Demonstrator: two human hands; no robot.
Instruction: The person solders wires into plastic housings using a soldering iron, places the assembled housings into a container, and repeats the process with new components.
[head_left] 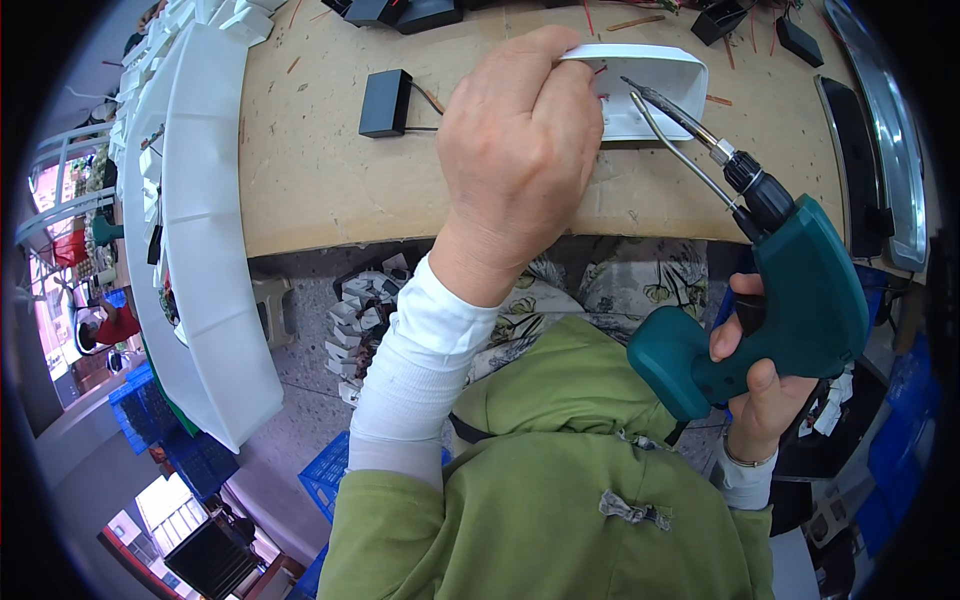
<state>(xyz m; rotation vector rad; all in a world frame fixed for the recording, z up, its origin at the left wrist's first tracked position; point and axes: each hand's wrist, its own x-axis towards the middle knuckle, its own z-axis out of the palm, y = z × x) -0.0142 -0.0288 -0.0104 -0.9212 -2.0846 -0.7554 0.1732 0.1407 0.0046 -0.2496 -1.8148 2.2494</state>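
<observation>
My left hand [520,145] is closed on the left end of a white plastic housing [672,82], tilted so that its hollow inside shows. Thin red wire ends peek out inside it, beside my fingers. In my right hand [765,400] is a dark green soldering gun [815,290], gripped by its handle with a finger at the black trigger. Its metal tip and the curved solder feed tube reach into the housing's opening; whether the tip touches anything there I cannot tell. Left of my left hand lies a black box [384,104] with dark leads running toward that hand.
A long white bin [205,220] full of white parts borders the table [330,190] on the left. More black boxes [715,20] and copper-coloured strips lie along the far side. At right stands a black and silver tray [860,150]. Blue crates [325,475] are on the floor.
</observation>
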